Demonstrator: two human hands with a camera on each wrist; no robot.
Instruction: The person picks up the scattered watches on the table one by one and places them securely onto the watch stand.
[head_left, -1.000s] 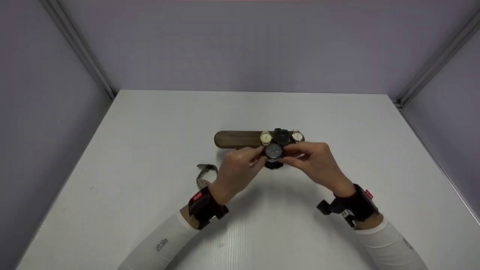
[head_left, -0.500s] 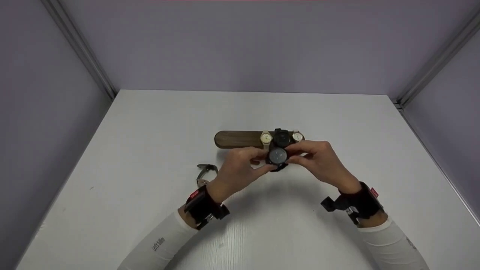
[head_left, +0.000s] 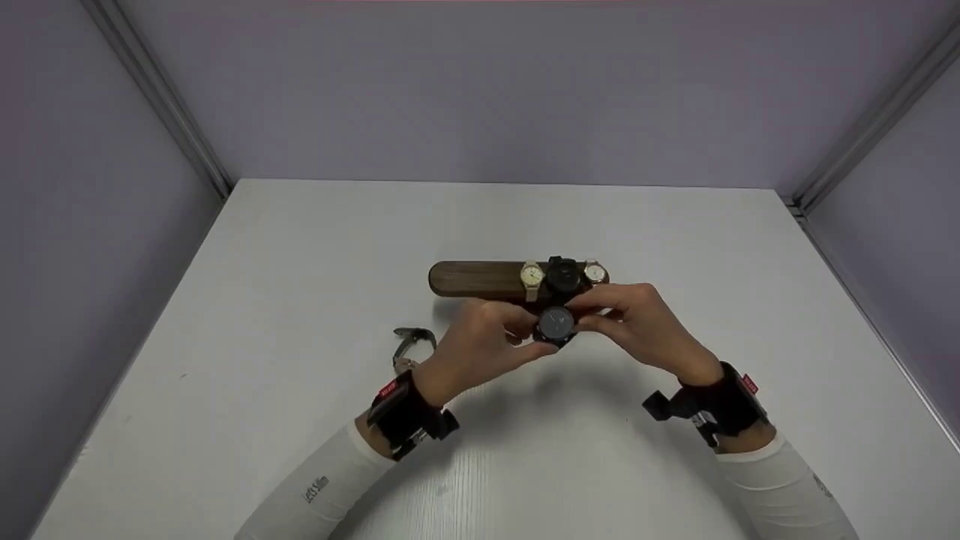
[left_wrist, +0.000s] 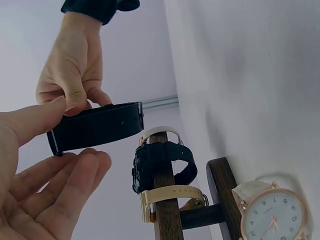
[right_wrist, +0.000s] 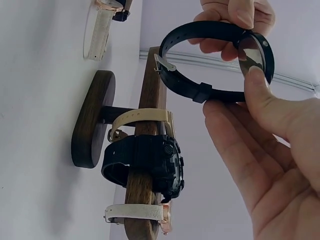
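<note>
Both hands pinch one black watch (head_left: 556, 324) between their fingers, left hand (head_left: 480, 341) on its left side, right hand (head_left: 645, 326) on its right, just in front of the wooden stand (head_left: 472, 278) carrying three watches (head_left: 564, 274) on the worktop (head_left: 300, 247).

- A white table (head_left: 300, 247) fills the booth.
- Plain lilac walls (head_left: 480, 90) enclose its far, left and right edges.
- Grey metal strips (head_left: 161, 97) line both far corners.
</note>
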